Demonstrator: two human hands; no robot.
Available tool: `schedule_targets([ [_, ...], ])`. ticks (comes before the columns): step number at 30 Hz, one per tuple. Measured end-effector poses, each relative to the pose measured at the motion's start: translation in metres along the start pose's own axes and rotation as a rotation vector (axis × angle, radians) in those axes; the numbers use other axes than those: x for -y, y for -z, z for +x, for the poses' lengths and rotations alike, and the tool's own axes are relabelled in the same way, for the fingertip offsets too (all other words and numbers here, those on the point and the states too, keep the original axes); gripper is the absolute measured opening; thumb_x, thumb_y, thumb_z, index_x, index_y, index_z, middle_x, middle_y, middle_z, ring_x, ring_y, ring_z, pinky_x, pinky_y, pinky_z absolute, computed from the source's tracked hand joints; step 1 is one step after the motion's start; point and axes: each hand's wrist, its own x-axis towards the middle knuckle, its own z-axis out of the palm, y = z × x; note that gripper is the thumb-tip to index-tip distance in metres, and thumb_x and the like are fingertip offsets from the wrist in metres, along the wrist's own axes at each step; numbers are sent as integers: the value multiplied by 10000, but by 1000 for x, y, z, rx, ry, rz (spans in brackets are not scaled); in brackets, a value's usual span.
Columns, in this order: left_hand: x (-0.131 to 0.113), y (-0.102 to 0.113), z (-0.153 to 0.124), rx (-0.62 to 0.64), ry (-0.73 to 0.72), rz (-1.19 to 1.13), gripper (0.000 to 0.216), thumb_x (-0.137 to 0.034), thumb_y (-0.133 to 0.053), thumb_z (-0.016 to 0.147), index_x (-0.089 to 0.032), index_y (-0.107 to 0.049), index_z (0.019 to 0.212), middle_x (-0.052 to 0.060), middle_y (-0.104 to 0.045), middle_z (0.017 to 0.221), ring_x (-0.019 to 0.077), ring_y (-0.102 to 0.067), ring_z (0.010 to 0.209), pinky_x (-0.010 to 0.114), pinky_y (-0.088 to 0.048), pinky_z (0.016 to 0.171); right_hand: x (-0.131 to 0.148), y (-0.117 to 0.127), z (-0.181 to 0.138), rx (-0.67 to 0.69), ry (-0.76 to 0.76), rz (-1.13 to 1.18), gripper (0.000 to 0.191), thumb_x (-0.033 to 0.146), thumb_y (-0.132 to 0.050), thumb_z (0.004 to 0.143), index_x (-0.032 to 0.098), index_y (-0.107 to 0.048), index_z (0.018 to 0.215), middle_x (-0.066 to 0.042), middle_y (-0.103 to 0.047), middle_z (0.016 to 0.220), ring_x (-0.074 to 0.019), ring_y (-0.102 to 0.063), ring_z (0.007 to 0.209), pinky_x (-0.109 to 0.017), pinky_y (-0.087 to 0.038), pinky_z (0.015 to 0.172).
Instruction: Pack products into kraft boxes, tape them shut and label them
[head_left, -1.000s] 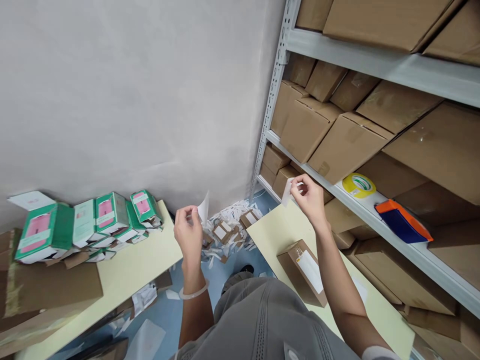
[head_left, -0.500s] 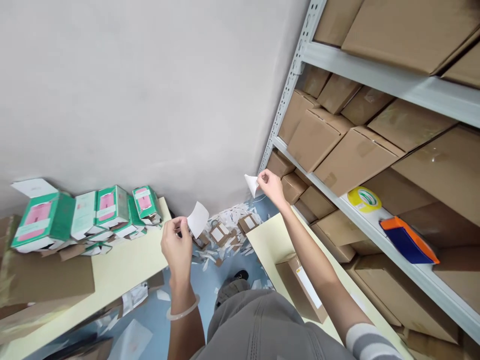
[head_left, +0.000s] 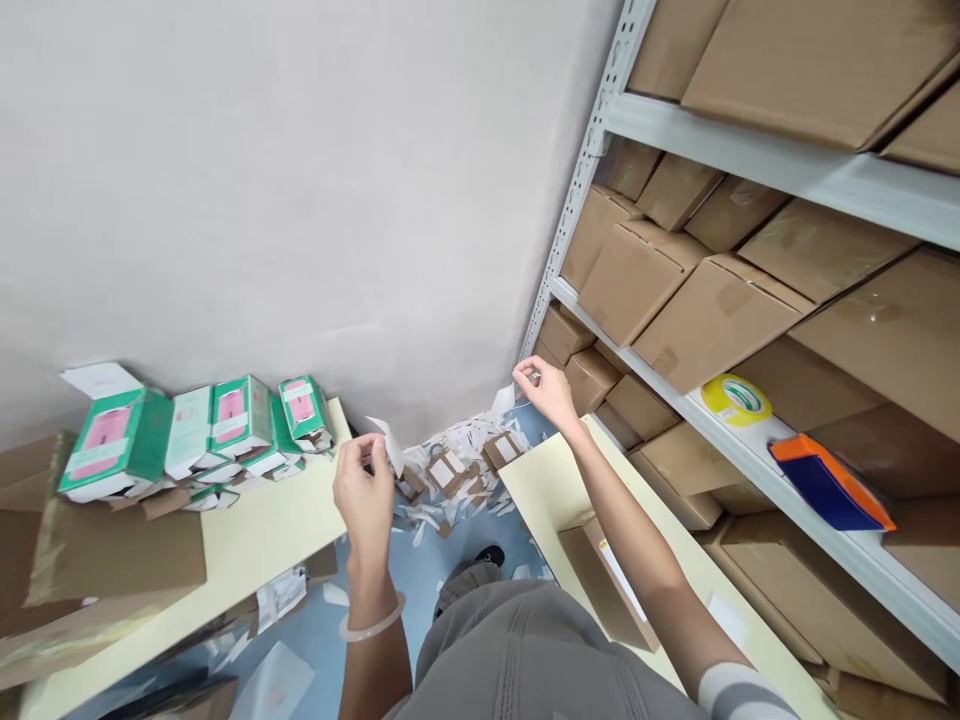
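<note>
My left hand [head_left: 365,492] is raised between the two tables, fingers pinched on a small white label [head_left: 391,441]. My right hand [head_left: 546,389] reaches forward over the floor corner, with its fingers loosening. A white paper strip [head_left: 502,401] hangs just off its fingertips; I cannot tell whether it still touches them. Below it lies a heap of paper scraps and small brown boxes [head_left: 457,470] on the blue floor. A brown box with a white label [head_left: 604,590] lies on the right table [head_left: 551,480], partly behind my right forearm.
Green and pink boxes [head_left: 187,435] are piled at the back of the left table [head_left: 247,545], beside flat cardboard [head_left: 105,560]. A metal shelf rack [head_left: 750,430] on the right holds cardboard boxes, a yellow tape roll [head_left: 726,398] and an orange and blue tool [head_left: 829,480].
My right hand went from near my chest out to the corner and lowered the white strip, fingers now parting. My left hand kept its label, which has turned edge-on.
</note>
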Motion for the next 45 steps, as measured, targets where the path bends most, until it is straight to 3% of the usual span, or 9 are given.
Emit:
schedule_targets([
  [11, -88, -73, -47, 547, -183, -246, 194, -374, -470, 965, -228, -592, 1005, 32, -695, 946, 168, -646, 789, 286, -490, 738, 20, 15, -107, 105, 91, -72, 135, 351, -607, 905, 273, -625, 1014, 45, -725, 848, -130, -666, 697, -240, -411, 680],
  [17, -125, -97, -67, 716, -258, -328, 165, -345, -481, 969, -234, -580, 1041, 33, -704, 978, 161, -672, 834, 277, -507, 767, 3, 41, -133, -89, -17, -112, 138, 346, -580, 915, 272, -609, 1027, 42, -698, 824, -125, -656, 681, -234, -396, 667],
  [24, -150, -118, -99, 949, -400, -383, 175, -373, -503, 972, -248, -573, 1073, 28, -697, 1028, 154, -665, 866, 282, -500, 797, -27, 77, -168, -310, -208, -138, 150, 318, -516, 929, 268, -654, 960, 20, -674, 772, -142, -618, 685, -238, -404, 668],
  [30, -148, -151, -122, 1046, -510, -358, 164, -337, -533, 947, -232, -547, 1071, 50, -638, 1065, 145, -606, 802, 291, -489, 762, -61, 107, -222, -588, -442, -61, 206, 422, -554, 900, 246, -650, 852, 21, -589, 630, -145, -559, 593, -252, -426, 619],
  [34, -134, -186, -142, 1139, -549, -335, 382, -335, -658, 857, -228, -497, 1186, 82, -537, 1200, 134, -577, 810, 282, -493, 724, -75, 114, -263, -792, -571, 86, 237, 472, -582, 871, 242, -631, 842, 39, -517, 580, -137, -523, 531, -262, -446, 587],
  [36, -127, -202, -157, 1277, -543, -352, 419, -339, -677, 838, -232, -503, 1204, 86, -522, 1224, 130, -579, 821, 275, -498, 715, -79, 111, -281, -869, -622, 166, 261, 498, -597, 854, 239, -624, 844, 40, -514, 584, -132, -514, 511, -262, -451, 559],
  [40, -117, -224, -192, 1573, -487, -334, 249, -318, -664, 837, -206, -592, 1047, 82, -542, 1191, 114, -598, 796, 251, -492, 671, -88, 95, -309, -966, -731, 309, 326, 553, -614, 824, 228, -616, 851, 42, -527, 586, -127, -532, 469, -257, -445, 499],
  [42, -112, -229, -207, 1672, -492, -274, 143, -301, -656, 837, -189, -596, 904, 80, -563, 1142, 122, -608, 826, 243, -487, 672, -94, 85, -323, -1000, -789, 363, 349, 572, -614, 817, 224, -612, 851, 45, -520, 577, -132, -547, 456, -256, -435, 476],
  [45, -104, -230, -223, 1752, -537, -193, 159, -293, -641, 846, -188, -556, 762, 62, -594, 1022, 136, -601, 856, 248, -487, 712, -107, 70, -346, -1027, -883, 362, 365, 588, -594, 820, 225, -608, 849, 44, -523, 579, -146, -569, 460, -263, -429, 474],
])
